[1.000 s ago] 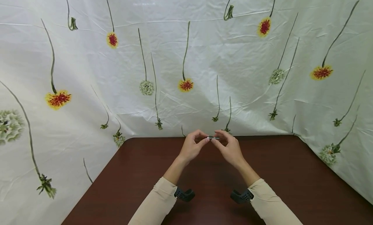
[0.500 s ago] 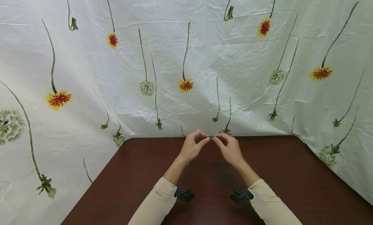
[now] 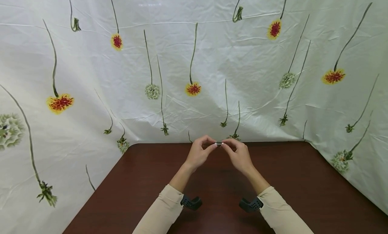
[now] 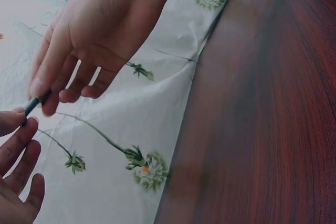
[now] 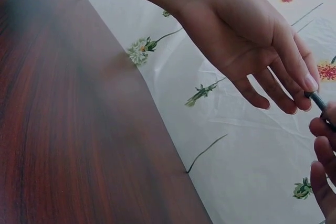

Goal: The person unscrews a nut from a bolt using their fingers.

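Observation:
Between the fingertips of both hands is a small grey threaded bolt [image 5: 318, 101], held up near the far table edge in the head view. My left hand [image 3: 197, 155] pinches one end between thumb and index finger. In the right wrist view that left hand [image 5: 247, 35] shows palm on, its other fingers loosely bent. Opposite it, my right hand [image 3: 241, 157] pinches the bolt's other end. The left wrist view shows the right hand [image 4: 102, 30] from its palm side, with the bolt [image 4: 32, 106] slanting between the thumbs. Fingertips cover both bolt ends.
Below the hands lies a dark red-brown wooden table [image 3: 163, 180]. A white curtain with printed flowers [image 3: 194, 116] hangs behind and at both sides, close to the table edge. Each wrist wears a dark strap with a camera mount [image 3: 192, 203].
One second ago my right thumb and index finger were spread apart around the bolt; now they are closed together on it, slightly further left. My left hand has kept its pinch and place.

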A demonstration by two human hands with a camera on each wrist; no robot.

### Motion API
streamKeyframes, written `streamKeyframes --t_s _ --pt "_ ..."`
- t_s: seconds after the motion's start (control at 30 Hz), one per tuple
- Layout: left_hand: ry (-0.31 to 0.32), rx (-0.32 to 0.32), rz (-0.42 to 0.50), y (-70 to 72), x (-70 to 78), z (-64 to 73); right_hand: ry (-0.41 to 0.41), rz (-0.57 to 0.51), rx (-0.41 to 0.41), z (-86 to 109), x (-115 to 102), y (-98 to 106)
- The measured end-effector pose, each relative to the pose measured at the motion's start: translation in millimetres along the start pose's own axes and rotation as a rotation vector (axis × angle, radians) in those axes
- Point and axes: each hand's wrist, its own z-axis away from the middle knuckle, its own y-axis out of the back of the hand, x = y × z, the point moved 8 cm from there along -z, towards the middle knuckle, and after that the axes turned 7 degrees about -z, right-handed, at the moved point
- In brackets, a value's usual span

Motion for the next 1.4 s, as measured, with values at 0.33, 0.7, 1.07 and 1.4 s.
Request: streamKeyframes --t_s 0.33,0.7,1.07,1.4 --pt "0.008 0.006 -0.001 0.8 -1.5 -0.5 -0.011 -0.033 -0.011 1.1 1.1 -2.3" --pt "0.007 0.007 -0.004 0.5 -2.2 -0.8 -0.006 -0.022 -0.022 0.9 0.4 -2.2" --pt "0.035 0.001 -0.003 1.1 -2.9 -0.8 0.038 -0.004 0.029 -1.2 -0.7 -1.3" --pt "0.022 -0.006 0.008 0.1 -3.5 -0.4 0.003 -0.021 0.027 0.4 -4.7 1.5"
